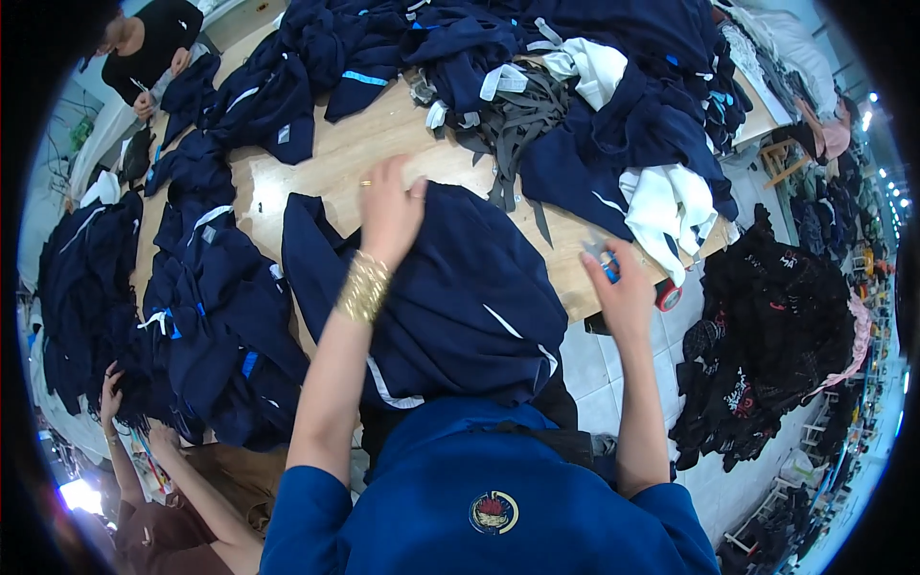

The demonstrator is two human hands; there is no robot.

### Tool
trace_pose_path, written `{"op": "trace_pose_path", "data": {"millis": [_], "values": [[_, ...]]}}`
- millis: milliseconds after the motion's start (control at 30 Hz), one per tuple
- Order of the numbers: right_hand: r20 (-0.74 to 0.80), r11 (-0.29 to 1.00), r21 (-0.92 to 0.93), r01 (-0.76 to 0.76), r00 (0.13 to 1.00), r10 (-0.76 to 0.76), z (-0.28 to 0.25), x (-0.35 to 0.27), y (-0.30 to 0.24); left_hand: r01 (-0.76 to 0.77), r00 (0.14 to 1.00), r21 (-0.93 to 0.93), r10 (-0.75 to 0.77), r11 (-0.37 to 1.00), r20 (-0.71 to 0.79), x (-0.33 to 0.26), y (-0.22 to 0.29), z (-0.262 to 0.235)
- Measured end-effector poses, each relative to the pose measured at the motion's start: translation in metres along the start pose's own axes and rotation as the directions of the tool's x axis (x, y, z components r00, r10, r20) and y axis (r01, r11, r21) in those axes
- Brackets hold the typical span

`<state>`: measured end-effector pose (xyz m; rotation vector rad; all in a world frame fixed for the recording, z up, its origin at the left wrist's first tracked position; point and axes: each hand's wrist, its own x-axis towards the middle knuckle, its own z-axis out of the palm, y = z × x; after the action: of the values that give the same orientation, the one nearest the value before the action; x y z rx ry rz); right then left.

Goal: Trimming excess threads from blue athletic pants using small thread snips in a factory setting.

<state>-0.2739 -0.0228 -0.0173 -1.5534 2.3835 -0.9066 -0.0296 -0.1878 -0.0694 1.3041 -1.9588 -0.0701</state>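
The left hand (388, 206) is blurred, so the exact finger positions are hard to make out; it lies palm-down with fingers loosely spread on the top edge of a navy garment (450, 297), pressing rather than pinching it. A gold bracelet (364, 286) covers the wrist. The garment spreads from the fingers toward 5 o'clock, over the near edge of the wooden table (383, 134), its lower part hidden behind the person's blue shirt (479, 479). The right hand (623, 292) is seen from the back, fingers curled around a small blue tool (606, 261); most of the tool is hidden, so its kind cannot be told. It sits at 3 o'clock from the garment, just off the cloth. Beside it a red tape roll (668, 295) is half hidden at the table edge.
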Motion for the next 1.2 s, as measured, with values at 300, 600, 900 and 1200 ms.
{"op": "trace_pose_path", "data": {"millis": [300, 600, 900, 1200], "values": [[0.188, 0.945, 0.325, 0.027, 0.978, -0.093, 0.020, -0.015, -0.018, 0.723, 0.568, -0.422, -0.124, 0.547, 0.813, -0.017, -0.022, -0.045], [0.419, 0.809, 0.575, -0.124, 0.894, -0.160, 0.023, -0.033, -0.070, 0.716, 0.698, -0.683, -0.154, 0.142, 0.700, -0.061, 0.016, -0.108], [0.336, 0.675, 0.729, -0.114, 0.919, -0.207, 0.023, -0.048, -0.096, 0.714, 0.700, -0.693, -0.124, 0.100, 0.703, -0.068, 0.044, -0.119], [0.391, 0.728, 0.620, -0.293, 0.920, 0.037, 0.080, -0.063, -0.049, 0.526, 0.585, -0.534, 0.175, 0.661, 0.792, -0.116, 0.058, -0.084]]}}
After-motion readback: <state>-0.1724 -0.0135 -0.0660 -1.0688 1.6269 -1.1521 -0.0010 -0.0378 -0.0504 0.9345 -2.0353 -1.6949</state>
